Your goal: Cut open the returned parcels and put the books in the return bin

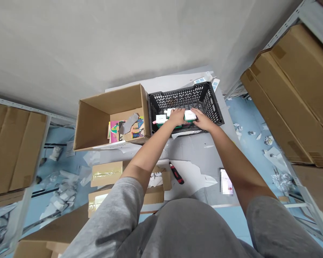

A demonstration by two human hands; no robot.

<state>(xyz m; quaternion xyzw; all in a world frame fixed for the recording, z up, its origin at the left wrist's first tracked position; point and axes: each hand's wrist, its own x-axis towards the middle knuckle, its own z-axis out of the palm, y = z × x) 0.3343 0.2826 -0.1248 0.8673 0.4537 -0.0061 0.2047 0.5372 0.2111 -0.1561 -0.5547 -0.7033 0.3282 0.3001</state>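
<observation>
Stockroom corner, seen from above

Pale blue floor [247, 118] strewn with torn paper scraps [269, 140] runs between metal shelving [285, 25] stacked with brown cartons [293, 93]; below a grey wall [97, 43] we look down on a grey tabletop [193, 154]. On it stands an open brown cardboard box [97, 122] holding bright printed cards [114, 132]; just beside that box sits a black plastic mesh crate [185, 96]. Small white-and-green boxes [190, 115] lie bunched inside the crate near its front wall; our left hand [176, 117] and right hand [201, 120] rest on them, palms down, fingers fairly close together and the two hands near each other; we cannot tell whether either is gripping. Nearer us lie a red-and-black utility knife [176, 172] and a phone [226, 182], its screen blurred; flattened cardboard with gold tape [106, 173] sits near the tabletop's front edge. We judge the small boxes light and stiff, though thin card could dent under a hard squeeze; their smooth faces may slip, so the long sides look the surest place to take hold.
</observation>
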